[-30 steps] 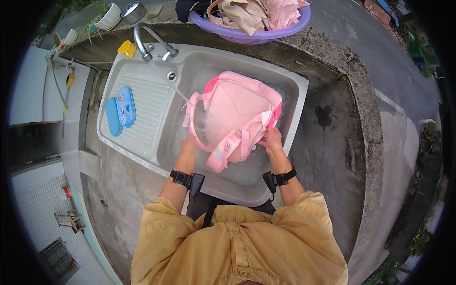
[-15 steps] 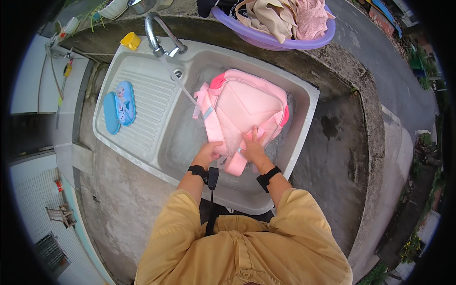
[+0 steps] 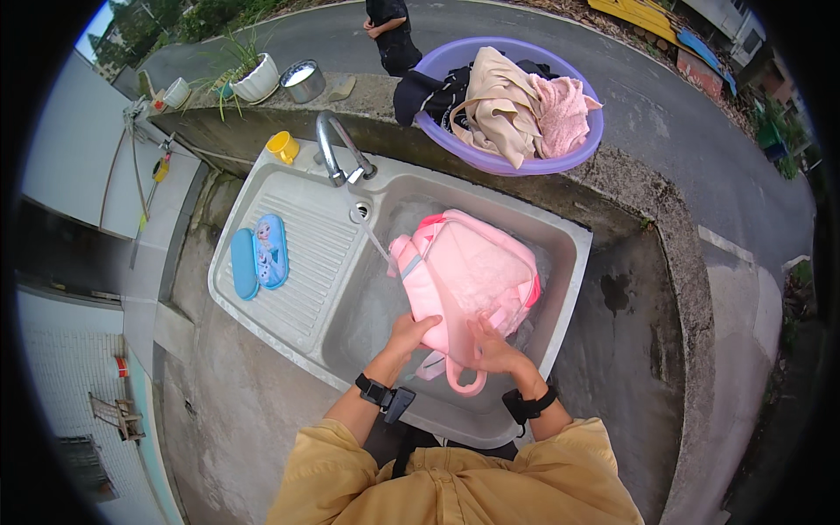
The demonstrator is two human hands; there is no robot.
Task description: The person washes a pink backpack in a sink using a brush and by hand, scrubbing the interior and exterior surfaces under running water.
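A pink backpack [image 3: 486, 262] lies in the basin of the grey sink [image 3: 569, 289], its lower part in cloudy water. Water from the curved metal faucet [image 3: 325, 140] runs onto its left edge. My left hand [image 3: 408, 336] grips the backpack's near left side by a strap, thumb on top. Flat against the near part of the bag rests my right hand [image 3: 497, 348], fingers stretched out. A looped pink handle hangs between my two hands, toward me. Both wrists wear black bands with small devices.
On the ribbed drainboard lies an open blue pencil case [image 3: 261, 258]. A yellow mug [image 3: 283, 147] stands behind it. A purple basin [image 3: 573, 157] of clothes sits on the concrete wall, near a metal pot [image 3: 303, 81] and a potted plant [image 3: 256, 79]. Beyond, a person [image 3: 391, 37] stands on the road.
The view has tilted up, bringing in the road and a person. My right hand's fingers have straightened on the backpack. Both hands still touch it, and its near handle now hangs as a loop.
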